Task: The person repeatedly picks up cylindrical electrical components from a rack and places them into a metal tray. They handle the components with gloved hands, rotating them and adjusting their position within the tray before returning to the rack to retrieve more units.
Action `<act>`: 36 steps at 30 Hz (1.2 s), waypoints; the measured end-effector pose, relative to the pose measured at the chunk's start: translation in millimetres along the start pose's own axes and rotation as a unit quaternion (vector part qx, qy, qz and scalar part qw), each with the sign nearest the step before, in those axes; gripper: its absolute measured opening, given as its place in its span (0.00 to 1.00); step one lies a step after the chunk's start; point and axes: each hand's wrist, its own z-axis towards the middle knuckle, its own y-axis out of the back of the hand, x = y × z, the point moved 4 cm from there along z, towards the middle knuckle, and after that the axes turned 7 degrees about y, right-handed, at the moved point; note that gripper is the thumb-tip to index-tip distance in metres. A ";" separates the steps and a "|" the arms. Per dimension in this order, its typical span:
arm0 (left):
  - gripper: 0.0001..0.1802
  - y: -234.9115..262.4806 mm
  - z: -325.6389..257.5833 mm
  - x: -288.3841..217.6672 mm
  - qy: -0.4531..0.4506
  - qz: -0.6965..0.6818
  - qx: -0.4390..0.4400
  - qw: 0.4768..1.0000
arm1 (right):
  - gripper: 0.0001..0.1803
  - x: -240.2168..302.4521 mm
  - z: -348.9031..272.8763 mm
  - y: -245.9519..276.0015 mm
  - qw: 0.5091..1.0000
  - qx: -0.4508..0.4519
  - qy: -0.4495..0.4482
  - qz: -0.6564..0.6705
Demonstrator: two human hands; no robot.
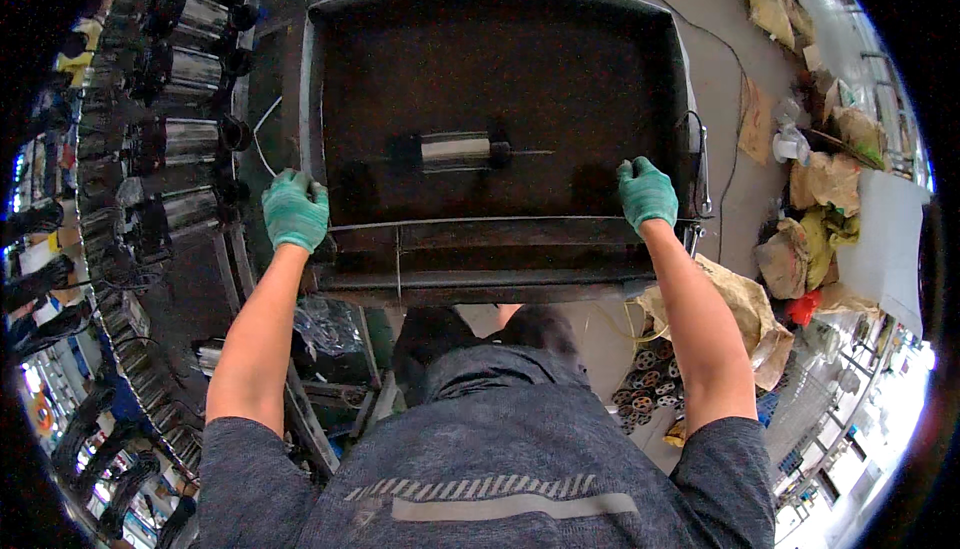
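Silver-and-black cylindrical metal rotor (455, 152): lies inside black rectangular metal tray (450, 69); long axis runs left to right, thin shaft (535, 153) points right. Left green-gloved hand (296, 211), right green-gloved hand (648, 195): fingers partly curled at tray's opposite sides; whether either grips it, cannot tell.

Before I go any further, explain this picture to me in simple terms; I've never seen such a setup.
There is no robot here: a person works in green gloves. One wide fisheye camera on the head looks down, so straight edges bend near the rim. The left hand is at the left side of a dark, shallow tray, and the right hand is at its right side; how firmly they grip is unclear. In the tray lies a metal cylinder with a thin shaft, touched by neither hand. Similar cylinders line the left.
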 end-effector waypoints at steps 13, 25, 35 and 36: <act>0.18 -35.4 15.8 -182.2 -0.040 -0.265 0.279 0.922 | 0.22 -0.2 -4.9 9.4 0.999 0.005 -0.012 0.052; 0.13 -110.6 27.3 -276.9 0.320 -0.465 0.518 0.643 | 0.20 -7.5 -9.5 14.2 0.994 -0.015 -0.015 0.105; 0.10 -46.8 17.1 -257.7 0.269 -0.424 0.444 0.742 | 0.20 -13.0 -6.6 11.6 0.993 -0.014 -0.017 0.117; 0.11 -44.9 17.2 -256.5 0.261 -0.429 0.443 0.743 | 0.20 -12.5 -5.8 11.6 0.993 -0.010 -0.017 0.116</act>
